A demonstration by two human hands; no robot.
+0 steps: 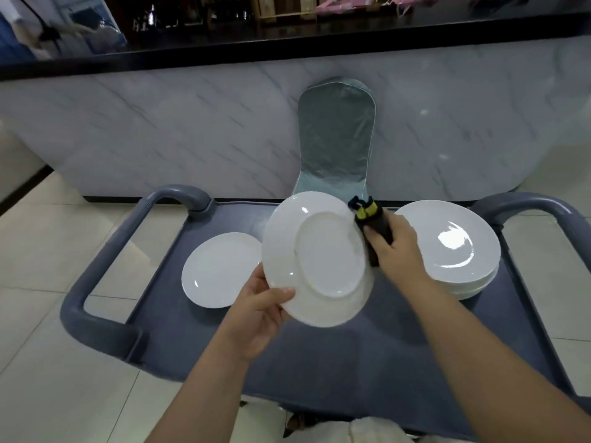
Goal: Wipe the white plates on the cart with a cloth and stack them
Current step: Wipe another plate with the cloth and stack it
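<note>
My left hand (260, 310) grips the lower left rim of a white plate (315, 259), held tilted above the grey cart (335, 356) with its underside facing me. My right hand (398, 247) grips a black and yellow cloth (372, 223) against the plate's right edge. A single white plate (219, 270) lies flat on the cart to the left. On the right of the cart sits a stack of white plates (454, 247).
The cart's grey handles (96, 273) curve out on the left and right (543, 209). A marble-patterned counter front (192, 129) rises just beyond the cart, with a chair back in a pale cover (335, 139) against it. Tiled floor lies on both sides.
</note>
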